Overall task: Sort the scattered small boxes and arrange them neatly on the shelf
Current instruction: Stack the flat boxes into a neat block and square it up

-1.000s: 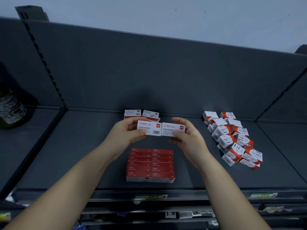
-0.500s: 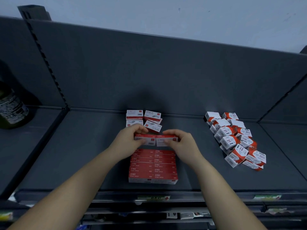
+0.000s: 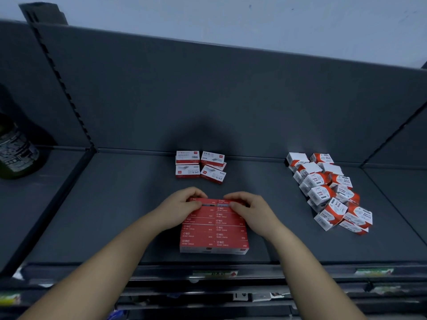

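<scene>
A person leans over a dark grey metal shelf [image 3: 115, 215], both bare forearms reaching in from its near edge. The left hand [image 3: 182, 207] has its grip pinching a small red-topped staple box [image 3: 199, 200], fingers curled over the far edge and thumb on the near side. The right hand [image 3: 250, 211] pinches a second small red-topped staple box [image 3: 225, 202] in the same way. These two boxes lie end to end, touching each other, at the far end of a neat block of red staple boxes [image 3: 213, 234]. The block sits in the middle of the shelf near the front edge, laid in two columns side by side with red faces up. The held pair lines up with those columns as a rear row; whether it is fully seated against the row in front I cannot tell, since the fingers cover the joint. Further back, close to the dark grey back panel [image 3: 231, 100], a loose cluster of four white-and-red staple boxes [image 3: 199, 166] lies well apart from the block, the right-hand ones askew. Off to the right, well apart from the hands, a jumbled heap of white-and-red paper clip boxes [image 3: 328, 192] runs from the back panel toward the front, boxes leaning on one another at odd angles. On the neighbouring shelf section to the left stands a dark bottle with a pale label [image 3: 16, 151], blurred. A green-and-red price label [image 3: 215, 273] is fixed to the front edge below the block.
</scene>
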